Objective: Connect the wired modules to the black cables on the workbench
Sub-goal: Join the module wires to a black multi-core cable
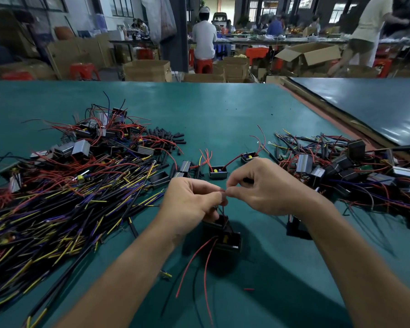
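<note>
We look down on a teal workbench (223, 110) in a busy workshop, with cardboard boxes (147, 69), red stools (202, 65) and a seated person in white (204, 39) beyond its far edge. Both forearms reach in from the bottom and meet over the middle of the bench. The left hand (192, 200) and right hand (263, 188) are knuckle to knuckle, thumb and forefinger of each pinching the same wire ends (223, 192); something short and black pokes from the right fist, but we cannot tell what. Just below the left hand hangs a small black module (219, 221), and a second module (230, 241) sits under it, trailing long red wires (192, 259) toward us. The big heap of black cables (57, 204), tipped yellow and purple, fills the left side. A pile of wired modules (341, 166) covers the right, another (100, 136) lies at the far left, with short black tubes (166, 138) beside it. The right forearm partly hides one more black box (296, 227).
</note>
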A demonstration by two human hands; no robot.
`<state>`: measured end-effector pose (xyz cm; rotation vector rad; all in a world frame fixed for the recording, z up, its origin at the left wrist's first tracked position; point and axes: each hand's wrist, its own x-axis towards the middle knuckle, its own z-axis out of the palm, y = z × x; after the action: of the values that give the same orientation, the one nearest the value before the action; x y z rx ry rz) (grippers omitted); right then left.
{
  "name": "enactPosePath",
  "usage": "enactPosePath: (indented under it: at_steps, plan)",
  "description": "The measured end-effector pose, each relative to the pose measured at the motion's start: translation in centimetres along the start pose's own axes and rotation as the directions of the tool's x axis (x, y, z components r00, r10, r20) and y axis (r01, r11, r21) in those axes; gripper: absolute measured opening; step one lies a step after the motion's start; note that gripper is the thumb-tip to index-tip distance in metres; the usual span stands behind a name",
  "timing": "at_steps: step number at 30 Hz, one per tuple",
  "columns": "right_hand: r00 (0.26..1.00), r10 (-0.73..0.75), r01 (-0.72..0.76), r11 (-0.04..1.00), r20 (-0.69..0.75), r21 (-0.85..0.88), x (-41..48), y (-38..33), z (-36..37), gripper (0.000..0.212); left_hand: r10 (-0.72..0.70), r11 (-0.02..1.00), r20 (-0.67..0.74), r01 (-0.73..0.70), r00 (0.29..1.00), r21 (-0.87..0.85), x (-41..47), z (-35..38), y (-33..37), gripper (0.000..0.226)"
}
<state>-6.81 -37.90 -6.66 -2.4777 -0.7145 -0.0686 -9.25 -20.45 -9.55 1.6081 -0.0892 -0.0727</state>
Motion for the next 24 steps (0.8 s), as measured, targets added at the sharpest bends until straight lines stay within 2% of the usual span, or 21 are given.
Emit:
enactPosePath:
  at_steps: [1, 3, 5, 6, 9, 12, 17, 19, 21, 24]
  plan:
    - [0.999, 0.027, -0.028, 1.0, 0.029, 0.013, 0.1, -0.1, 0.0, 0.023, 0.028, 0.999, 0.003, -0.029, 1.0, 0.031, -0.1, 0.1, 0.0, 0.022]
    - [0.985, 0.136, -0.153, 0.971, 0.103, 0.182, 0.3, -0.3, -0.2, 0.028, 0.108, 0.987, 0.025, -0.11, 0.994, 0.113, -0.2, 0.2, -0.1, 0.019]
    - [0.951, 0.244, -0.302, 0.869, 0.191, 0.391, 0.5, -0.1, -0.4, 0.032, 0.186, 0.96, 0.046, -0.191, 0.982, 0.205, -0.3, 0.3, -0.2, 0.018]
    - [0.937, 0.267, -0.341, 0.831, 0.223, 0.44, 0.4, -0.1, -0.3, 0.033, 0.21, 0.95, 0.041, -0.213, 0.977, 0.229, -0.3, 0.3, -0.2, 0.018]
    - [0.922, 0.298, -0.383, 0.793, 0.246, 0.475, 0.4, -0.1, 0.0, 0.03, 0.175, 0.974, -0.01, -0.171, 0.985, 0.15, 0.0, 0.1, -0.1, 0.018]
    - [0.886, 0.333, -0.464, 0.65, 0.323, 0.602, 0.6, -0.1, -0.2, 0.025, 0.106, 0.993, 0.013, -0.107, 0.994, 0.047, 0.1, -0.1, 0.1, 0.011]
    - [0.957, 0.204, -0.289, 0.705, 0.205, 0.647, 0.3, 0.3, -0.1, 0.034, -0.022, 0.997, 0.132, 0.032, 0.991, -0.073, -0.1, -0.7, 0.6, 0.009]
    - [0.982, 0.145, -0.191, 0.753, 0.125, 0.63, 0.2, 0.5, -0.1, 0.028, -0.071, 0.992, 0.168, 0.087, 0.983, -0.09, -0.1, -1.1, 0.9, 0.002]
    - [0.992, 0.101, -0.122, 0.77, 0.069, 0.627, 0.2, 0.6, -0.1, 0.022, -0.097, 0.986, 0.205, 0.122, 0.974, -0.116, -0.1, -1.4, 1.1, 0.009]
    - [0.995, 0.069, -0.098, 0.767, 0.069, 0.634, 0.2, 0.9, 0.0, 0.011, -0.11, 0.984, 0.214, 0.137, 0.971, -0.117, -0.2, -1.6, 1.1, 0.012]
